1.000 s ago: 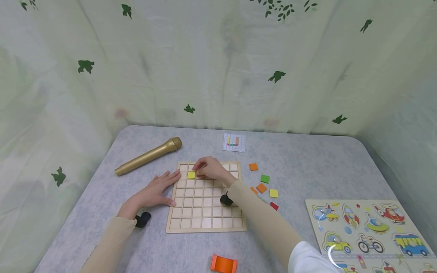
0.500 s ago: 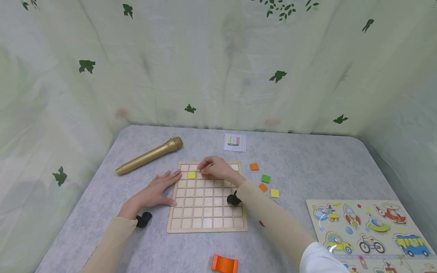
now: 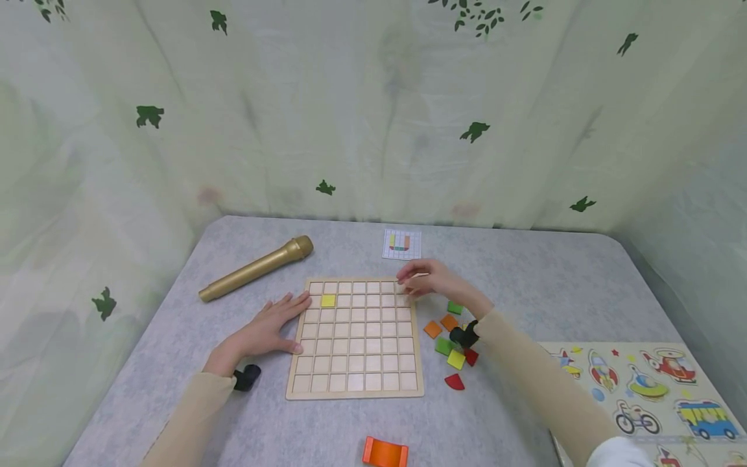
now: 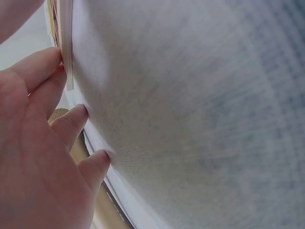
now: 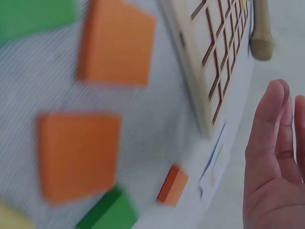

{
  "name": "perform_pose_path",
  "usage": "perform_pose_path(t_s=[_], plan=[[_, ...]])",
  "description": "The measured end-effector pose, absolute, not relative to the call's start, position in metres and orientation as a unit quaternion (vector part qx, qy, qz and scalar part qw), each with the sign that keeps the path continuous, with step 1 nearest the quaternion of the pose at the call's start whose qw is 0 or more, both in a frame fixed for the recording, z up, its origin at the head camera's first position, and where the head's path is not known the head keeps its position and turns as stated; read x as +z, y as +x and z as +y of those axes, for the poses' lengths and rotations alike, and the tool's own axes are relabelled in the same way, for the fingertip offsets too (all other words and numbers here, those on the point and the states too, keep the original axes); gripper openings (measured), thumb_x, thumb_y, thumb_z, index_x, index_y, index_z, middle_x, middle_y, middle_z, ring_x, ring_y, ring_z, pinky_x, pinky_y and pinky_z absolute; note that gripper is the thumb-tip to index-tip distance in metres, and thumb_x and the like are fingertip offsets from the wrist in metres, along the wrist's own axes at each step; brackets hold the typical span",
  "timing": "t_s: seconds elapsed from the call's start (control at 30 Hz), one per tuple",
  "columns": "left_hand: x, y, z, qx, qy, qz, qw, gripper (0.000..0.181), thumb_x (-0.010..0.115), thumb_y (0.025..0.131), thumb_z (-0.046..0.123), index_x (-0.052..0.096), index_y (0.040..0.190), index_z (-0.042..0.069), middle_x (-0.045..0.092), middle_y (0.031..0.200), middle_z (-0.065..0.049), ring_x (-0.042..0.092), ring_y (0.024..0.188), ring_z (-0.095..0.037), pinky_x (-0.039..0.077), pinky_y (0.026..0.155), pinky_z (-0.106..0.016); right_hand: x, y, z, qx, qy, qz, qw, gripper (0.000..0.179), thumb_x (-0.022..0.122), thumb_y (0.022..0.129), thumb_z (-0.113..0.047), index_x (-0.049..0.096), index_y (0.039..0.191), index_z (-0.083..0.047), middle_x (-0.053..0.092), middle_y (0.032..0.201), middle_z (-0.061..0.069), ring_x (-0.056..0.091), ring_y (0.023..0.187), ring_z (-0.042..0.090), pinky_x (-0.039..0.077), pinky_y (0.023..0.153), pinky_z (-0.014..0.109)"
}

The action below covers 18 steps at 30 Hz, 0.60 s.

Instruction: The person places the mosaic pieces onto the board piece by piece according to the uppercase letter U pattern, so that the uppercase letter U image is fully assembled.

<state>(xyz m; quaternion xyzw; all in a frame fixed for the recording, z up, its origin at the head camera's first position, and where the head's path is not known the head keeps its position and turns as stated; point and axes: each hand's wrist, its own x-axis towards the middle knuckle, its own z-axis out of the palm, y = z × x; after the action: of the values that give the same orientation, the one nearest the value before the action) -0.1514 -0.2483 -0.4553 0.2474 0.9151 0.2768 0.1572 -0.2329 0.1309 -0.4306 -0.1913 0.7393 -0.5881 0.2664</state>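
Square pale wooden grid board (image 3: pixel 355 347), head view: lies flat on mottled grey tabletop (image 3: pixel 525 279), bears one square yellow tile (image 3: pixel 329 300) in second row from far edge, second column from left. Left hand (image 3: pixel 262 334): palm down, fingers spread, touching left rim. Right hand (image 3: pixel 434 279): at far right corner, fingers loosely bent, clasping nothing visible. Beside right rim: loose square orange tiles (image 3: pixel 449 322), square green tiles (image 3: pixel 444 346), red quarter-round piece (image 3: pixel 454 382). Beyond far rim: printed grid card (image 3: pixel 401 244). Beyond left hand: gold microphone (image 3: pixel 257 269).

Left wrist view: fingers apart, upper fingertips at board rim, lower ones on tabletop.

Right wrist view: fingers nearly straight, two tips close together, contact unclear; lone orange tile (image 5: pixel 174 187) on tabletop near board corner, apart from fingers.
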Motion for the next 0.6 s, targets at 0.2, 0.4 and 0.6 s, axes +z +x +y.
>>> perform_pose_path(t_s=[0.2, 0.4, 0.6], plan=[[-0.456, -0.151, -0.248, 0.277, 0.243, 0.915, 0.162, 0.099, 0.075, 0.077, 0.046, 0.025, 0.151, 0.002, 0.017, 0.157, -0.016, 0.004, 0.141, -0.045, -0.002, 0.107, -0.065, -0.43, -0.228, 0.171, -0.573, -0.188, 0.753, 0.264, 0.026, 0.058, 0.095, -0.014, 0.06, 0.115, 0.002, 0.057, 0.119, 0.026, 0.059, 0.1, 0.038, 0.053, 0.085, 0.042], [-0.456, -0.152, -0.248, 0.275, 0.239, 0.916, 0.166, 0.099, 0.075, 0.076, 0.045, 0.025, 0.151, 0.003, 0.016, 0.157, -0.016, 0.004, 0.141, -0.044, -0.003, 0.107, -0.064, -0.431, -0.219, 0.202, -0.57, -0.161, 0.763, 0.258, 0.028, 0.058, 0.096, -0.014, 0.058, 0.116, 0.005, 0.058, 0.119, 0.023, 0.058, 0.101, 0.041, 0.053, 0.085, 0.045], [-0.456, -0.152, -0.247, 0.275, 0.243, 0.916, 0.161, 0.099, 0.075, 0.076, 0.046, 0.025, 0.151, 0.003, 0.017, 0.157, -0.016, 0.005, 0.141, -0.044, -0.002, 0.108, -0.064, -0.435, -0.211, 0.227, -0.572, -0.156, 0.768, 0.244, 0.027, 0.058, 0.095, -0.011, 0.058, 0.117, 0.005, 0.056, 0.122, 0.026, 0.059, 0.101, 0.035, 0.053, 0.084, 0.04]])
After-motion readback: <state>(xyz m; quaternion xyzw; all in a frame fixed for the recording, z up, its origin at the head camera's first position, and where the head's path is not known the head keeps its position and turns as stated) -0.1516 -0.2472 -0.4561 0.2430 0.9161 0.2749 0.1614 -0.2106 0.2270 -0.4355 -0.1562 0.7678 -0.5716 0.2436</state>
